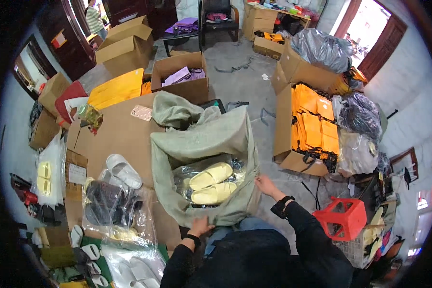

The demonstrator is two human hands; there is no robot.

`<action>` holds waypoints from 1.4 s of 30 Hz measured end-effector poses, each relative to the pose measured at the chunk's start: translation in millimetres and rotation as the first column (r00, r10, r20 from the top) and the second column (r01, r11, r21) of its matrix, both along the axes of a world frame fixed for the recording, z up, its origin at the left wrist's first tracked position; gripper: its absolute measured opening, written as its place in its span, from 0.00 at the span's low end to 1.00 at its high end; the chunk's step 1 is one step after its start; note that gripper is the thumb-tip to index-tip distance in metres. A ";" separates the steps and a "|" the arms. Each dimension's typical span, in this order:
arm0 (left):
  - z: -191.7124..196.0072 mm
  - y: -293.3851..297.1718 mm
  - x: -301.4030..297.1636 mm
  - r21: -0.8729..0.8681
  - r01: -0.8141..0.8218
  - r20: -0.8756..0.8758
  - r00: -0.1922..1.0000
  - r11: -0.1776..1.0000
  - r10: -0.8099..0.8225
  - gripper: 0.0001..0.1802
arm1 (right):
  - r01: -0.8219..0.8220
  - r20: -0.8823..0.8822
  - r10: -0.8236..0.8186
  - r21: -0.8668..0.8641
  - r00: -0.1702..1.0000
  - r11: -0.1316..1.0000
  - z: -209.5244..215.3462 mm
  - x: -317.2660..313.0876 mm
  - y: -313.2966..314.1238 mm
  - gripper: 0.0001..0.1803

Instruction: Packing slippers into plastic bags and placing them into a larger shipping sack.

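A large grey-green woven sack (204, 144) stands open in front of me, its mouth facing up. Inside it, a pair of pale yellow slides (211, 182) lies on top of clear plastic bags. The near rim of the sack is pinched in my left hand (200, 226). My right hand (268, 186) holds the sack's rim at the right side. On the cardboard-covered table to the left are white slides (124, 171) and dark slides (104, 200) in clear plastic. What lies deeper in the sack is hidden.
To the right stands a carton of orange folded bags (314, 122), with a red plastic stool (341, 218) nearer me. Ahead is a carton of purple items (183, 76). A patterned phone (141, 113) and a jar (88, 114) rest on the cardboard (115, 132). A person (95, 20) stands far left.
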State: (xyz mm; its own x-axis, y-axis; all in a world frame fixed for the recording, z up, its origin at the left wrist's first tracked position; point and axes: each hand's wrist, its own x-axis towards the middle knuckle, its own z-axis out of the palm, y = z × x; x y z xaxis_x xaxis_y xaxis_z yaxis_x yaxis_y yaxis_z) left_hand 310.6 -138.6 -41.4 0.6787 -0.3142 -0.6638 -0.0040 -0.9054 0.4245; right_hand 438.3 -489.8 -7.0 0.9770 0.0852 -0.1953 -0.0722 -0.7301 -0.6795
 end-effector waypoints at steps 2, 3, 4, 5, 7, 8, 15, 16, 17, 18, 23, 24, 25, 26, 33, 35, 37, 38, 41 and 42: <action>-21.2 5.8 -15.3 -0.154 -0.049 -0.128 0.991 0.987 0.029 0.29 | -0.009 0.012 0.009 0.010 1.000 1.000 3.2 9.4 2.2 0.15; -27.2 4.8 -19.7 -0.136 -0.052 -0.179 0.983 0.989 0.027 0.30 | -0.035 -0.080 0.038 0.042 0.996 0.998 1.8 14.7 -2.2 0.16; -25.9 3.2 -23.8 -0.124 -0.060 -0.153 0.987 0.990 0.041 0.32 | -0.056 -0.172 0.069 0.079 0.983 0.995 1.0 20.9 -8.5 0.18; -25.3 2.9 -26.1 -0.126 -0.057 -0.149 0.988 0.990 0.038 0.32 | -0.053 -0.168 0.065 0.077 0.984 0.996 11.2 28.1 -7.0 0.18; -23.7 -1.4 -23.7 -0.050 -0.065 -0.132 0.990 0.997 0.058 0.32 | 0.000 -0.225 0.002 0.010 0.974 1.000 32.3 49.1 -8.1 0.20; -23.1 -5.2 -17.7 -0.049 -0.072 -0.130 0.989 0.996 0.065 0.32 | -0.008 -0.223 0.010 0.011 0.975 1.000 32.2 64.6 -13.8 0.20; -9.1 -43.2 4.3 -0.113 -0.492 -0.004 0.869 0.863 0.495 0.17 | 0.047 -0.170 0.006 0.307 0.985 0.951 53.3 230.9 -42.0 0.30; -6.6 -55.4 13.9 -0.147 -0.516 0.072 0.845 0.844 0.529 0.18 | 0.300 -0.379 -0.116 0.473 0.918 0.829 31.0 261.9 -56.8 0.35; -20.1 -64.2 6.4 -0.099 -0.635 0.058 0.765 0.766 0.642 0.21 | 0.191 -0.278 -0.037 0.548 0.960 0.815 17.1 282.1 -54.7 0.41; -14.9 -74.1 0.0 -0.038 -0.693 0.055 0.718 0.720 0.694 0.24 | 0.189 -0.380 0.006 0.474 0.925 0.860 28.2 293.7 -38.8 0.46; 49.6 -156.0 6.1 0.016 -0.645 -0.036 0.763 0.764 0.645 0.37 | 0.331 -0.530 0.178 0.722 0.829 0.608 20.8 320.3 -13.6 0.50; 71.1 -168.9 22.4 0.003 -0.629 -0.019 0.778 0.778 0.629 0.30 | 0.551 -0.664 0.285 0.739 0.691 0.387 14.8 334.9 -8.1 0.46; 81.6 -178.7 27.4 0.003 -0.638 -0.010 0.770 0.770 0.638 0.30 | 0.540 -0.657 0.298 0.746 0.692 0.390 -10.4 350.7 -9.3 0.46; 84.5 -184.2 37.0 -0.009 -0.619 0.096 0.781 0.785 0.617 0.27 | 0.566 -0.668 0.273 0.737 0.692 0.370 -49.3 374.2 -23.2 0.43; 87.7 -216.9 -23.4 0.222 -0.800 0.349 0.599 0.557 0.721 0.13 | -0.709 0.151 0.716 0.375 0.682 0.597 31.3 361.3 17.5 0.17; 88.9 -201.6 43.0 0.129 -0.672 0.481 0.685 0.729 0.547 0.15 | -0.490 0.215 0.441 0.421 0.871 0.763 -157.5 498.6 -93.3 0.14; 93.8 -215.2 25.2 0.135 -0.739 0.504 0.625 0.661 0.596 0.15 | -0.395 0.166 0.360 0.289 0.918 0.872 -166.6 491.3 -48.2 0.13; 94.3 -221.4 21.3 0.166 -0.738 0.432 0.651 0.654 0.625 0.14 | -0.241 0.151 0.221 0.129 0.963 0.962 -162.3 485.6 -30.3 0.11; 97.0 -235.4 3.9 0.166 -0.694 0.500 0.672 0.701 0.546 0.12 | -0.372 0.285 0.339 0.072 0.897 0.925 -90.5 445.5 8.0 0.08; 86.9 -242.2 -6.3 0.092 -0.767 0.548 0.572 0.635 0.610 0.12 | -0.331 0.276 0.308 0.038 0.910 0.943 -45.0 413.5 27.3 0.08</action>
